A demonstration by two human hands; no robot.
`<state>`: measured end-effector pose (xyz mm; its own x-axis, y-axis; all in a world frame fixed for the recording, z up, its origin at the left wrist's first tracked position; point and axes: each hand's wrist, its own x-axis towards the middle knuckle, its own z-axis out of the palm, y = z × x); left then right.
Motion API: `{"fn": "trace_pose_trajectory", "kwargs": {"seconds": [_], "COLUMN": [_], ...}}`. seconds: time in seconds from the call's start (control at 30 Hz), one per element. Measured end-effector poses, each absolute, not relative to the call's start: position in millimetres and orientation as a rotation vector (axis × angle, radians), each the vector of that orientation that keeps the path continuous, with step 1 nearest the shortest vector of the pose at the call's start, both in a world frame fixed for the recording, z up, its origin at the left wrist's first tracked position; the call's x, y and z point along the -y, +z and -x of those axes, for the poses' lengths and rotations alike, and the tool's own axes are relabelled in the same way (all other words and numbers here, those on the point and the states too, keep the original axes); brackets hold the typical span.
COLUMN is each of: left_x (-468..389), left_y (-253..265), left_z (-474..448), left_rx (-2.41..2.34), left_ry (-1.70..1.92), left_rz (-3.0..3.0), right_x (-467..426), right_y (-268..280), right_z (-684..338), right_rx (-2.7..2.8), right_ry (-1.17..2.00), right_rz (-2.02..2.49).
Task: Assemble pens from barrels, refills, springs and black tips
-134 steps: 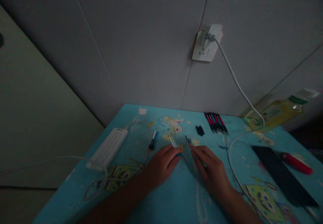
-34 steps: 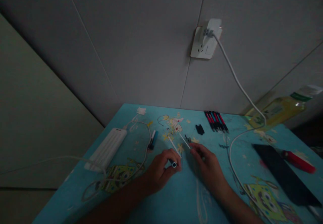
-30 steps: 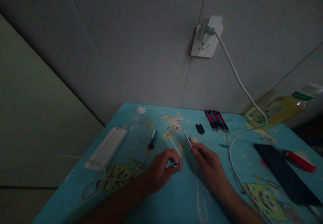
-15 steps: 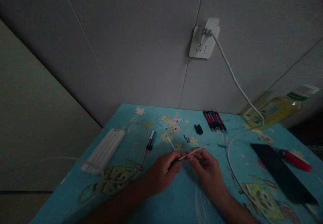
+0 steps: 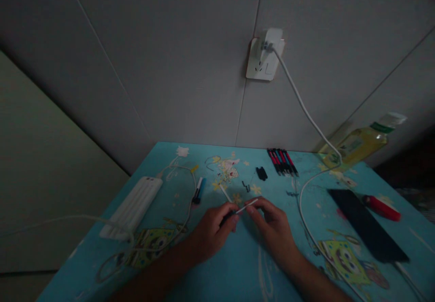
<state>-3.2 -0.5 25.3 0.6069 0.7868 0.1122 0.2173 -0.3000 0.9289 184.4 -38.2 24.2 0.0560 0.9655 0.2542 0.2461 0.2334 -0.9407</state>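
Observation:
Near the middle of the table, my left hand (image 5: 212, 234) is closed around a short black pen part (image 5: 227, 218). A thin white pen refill (image 5: 247, 205) sticks out of it, pointing up to the right. Finger and thumb of my right hand (image 5: 274, 229) pinch the refill along its length. Just beyond my hands, a slim white stick (image 5: 224, 192) lies on the tabletop. Left of it are a white and a blue pen barrel (image 5: 201, 188) with dark ends. Farther back lie small dark pieces (image 5: 246, 187) and a few black parts (image 5: 261, 173) side by side.
Several red, blue and black pens (image 5: 282, 162) lie in a row at the back. A white power strip (image 5: 132, 207) is at left; a dark slab (image 5: 367, 225), a red-handled object (image 5: 382, 207) and a yellow-liquid bottle (image 5: 360, 145) are at right. A white cable (image 5: 302, 197) crosses the table.
Less of the white refill now projects from the black part, and its tip sits nearer my left hand. The camera view has shifted slightly, moving the scene left.

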Motion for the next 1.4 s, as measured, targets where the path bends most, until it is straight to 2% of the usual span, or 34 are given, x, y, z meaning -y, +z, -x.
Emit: {"fn": "trace_pose_trajectory", "kwargs": {"seconds": [1.03, 1.4], "left_x": [1, 3], "left_y": [24, 21], "left_z": [1, 0], "left_rx": [-0.804, -0.768], "left_ry": [0.619, 0.614], "left_rz": [-1.704, -1.675], "right_x": [40, 37], "right_y": [29, 26], "right_z": [-181, -183], "right_rx": [1.515, 1.564], "right_ry": [0.989, 0.918], "right_rz": [1.199, 1.235]}}
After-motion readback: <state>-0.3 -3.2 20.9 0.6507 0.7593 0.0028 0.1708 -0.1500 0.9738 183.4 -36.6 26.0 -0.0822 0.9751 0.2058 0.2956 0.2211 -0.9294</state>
